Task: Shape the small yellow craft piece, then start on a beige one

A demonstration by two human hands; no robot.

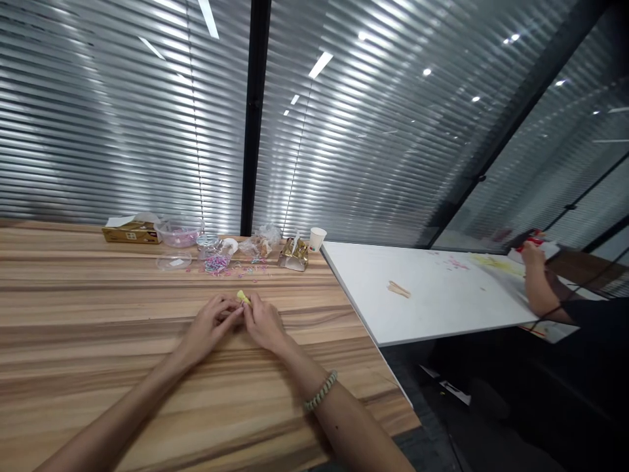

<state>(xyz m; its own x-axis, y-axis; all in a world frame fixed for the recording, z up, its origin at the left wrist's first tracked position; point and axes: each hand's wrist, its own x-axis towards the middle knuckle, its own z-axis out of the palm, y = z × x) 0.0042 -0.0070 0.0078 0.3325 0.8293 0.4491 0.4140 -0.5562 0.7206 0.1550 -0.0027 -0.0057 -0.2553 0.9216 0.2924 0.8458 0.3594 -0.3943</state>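
Both hands, left hand [209,324] & right hand [263,321], pinch a small yellow piece [242,296] at the fingertips; weak grip could drop it among loose beads [219,264] just ahead.

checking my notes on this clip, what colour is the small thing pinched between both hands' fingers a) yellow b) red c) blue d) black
a, the small piece held between the fingertips of the left hand and the right hand over the wooden table is pale yellow.
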